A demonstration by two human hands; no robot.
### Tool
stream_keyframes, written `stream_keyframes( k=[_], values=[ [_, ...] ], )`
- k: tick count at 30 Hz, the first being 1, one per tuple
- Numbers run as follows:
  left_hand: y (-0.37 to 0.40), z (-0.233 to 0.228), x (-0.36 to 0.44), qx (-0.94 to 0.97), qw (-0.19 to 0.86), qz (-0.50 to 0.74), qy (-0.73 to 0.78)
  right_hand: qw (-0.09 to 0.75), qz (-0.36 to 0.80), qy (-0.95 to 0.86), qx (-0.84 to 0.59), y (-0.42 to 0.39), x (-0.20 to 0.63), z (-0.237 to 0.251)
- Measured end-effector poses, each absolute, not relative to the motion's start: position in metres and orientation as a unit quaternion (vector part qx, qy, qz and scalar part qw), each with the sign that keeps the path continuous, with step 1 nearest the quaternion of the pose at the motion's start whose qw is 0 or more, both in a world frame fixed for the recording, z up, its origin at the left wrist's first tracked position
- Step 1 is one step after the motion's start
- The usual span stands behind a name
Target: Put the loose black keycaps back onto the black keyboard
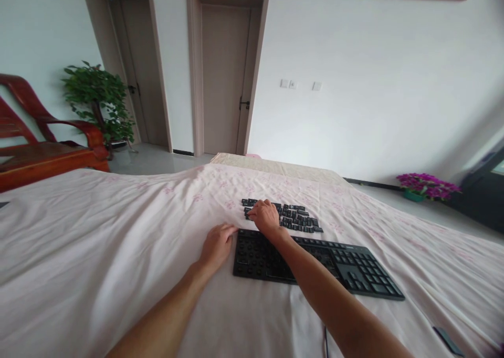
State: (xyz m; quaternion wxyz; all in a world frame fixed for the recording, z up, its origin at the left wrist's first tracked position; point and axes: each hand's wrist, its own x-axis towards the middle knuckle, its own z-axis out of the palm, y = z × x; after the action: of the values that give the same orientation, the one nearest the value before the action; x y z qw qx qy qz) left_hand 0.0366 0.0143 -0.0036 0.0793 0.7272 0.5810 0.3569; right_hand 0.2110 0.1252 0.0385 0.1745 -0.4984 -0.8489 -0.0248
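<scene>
To my left the sheet [98, 242] lies bare — wide room to sweep a hand there. Straight ahead the keyboard [311, 263] blocks the middle, and just beyond it the loose keycaps [295, 219] crowd the cloth under my right hand [264, 216]. My left hand [216, 245] sits at the keyboard's left end. Right of the keyboard, the sheet lies open again.

White walls [354, 85], wooden doors [224, 80]

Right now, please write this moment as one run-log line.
left hand: steadies black keyboard edge | right hand: on loose black keycaps | surface: pale pink cloth
</scene>
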Motion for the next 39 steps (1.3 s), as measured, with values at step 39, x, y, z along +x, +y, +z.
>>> stream_keyframes(
  k=[39],
  values=[
    [0.015,-0.005,0.037,0.733,0.057,0.330,0.591,0.033,-0.153,-0.887,-0.434,0.119,0.198,0.050]
  ],
)
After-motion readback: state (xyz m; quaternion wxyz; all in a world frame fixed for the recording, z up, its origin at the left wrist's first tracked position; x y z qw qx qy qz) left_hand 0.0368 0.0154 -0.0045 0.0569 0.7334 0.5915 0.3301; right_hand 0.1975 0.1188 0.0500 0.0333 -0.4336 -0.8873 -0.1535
